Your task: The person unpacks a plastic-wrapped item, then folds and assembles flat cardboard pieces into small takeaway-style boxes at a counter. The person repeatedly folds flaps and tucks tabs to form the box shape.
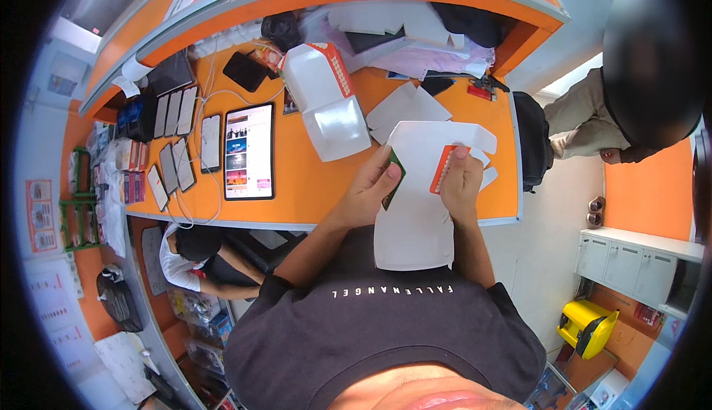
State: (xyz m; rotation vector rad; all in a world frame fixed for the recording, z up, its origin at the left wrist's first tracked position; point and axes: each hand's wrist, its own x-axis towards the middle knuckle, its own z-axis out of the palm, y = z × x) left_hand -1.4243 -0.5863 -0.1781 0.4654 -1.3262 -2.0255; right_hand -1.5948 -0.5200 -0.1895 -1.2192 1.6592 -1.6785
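Note:
A white cardboard box blank (414,224), partly folded, is held up in front of my chest over the table's near edge. My left hand (373,187) grips its left side, with the thumb lying on a dark green panel. At the right side, my right hand (463,178) has its fingers closed on the box edge beside a red-orange printed panel. A white flap stands up along the far end. Beyond it on the orange table rests another white carton (322,98) with a red printed side, standing opened out. Loose flat white pieces (408,108) lie between the two.
A lit tablet (250,150) and several phones (178,113) with cables occupy the table's left. White boxes and plastic fill the shelf behind. One person (194,250) sits below left; another (593,113) stands at right by a black backpack (530,143).

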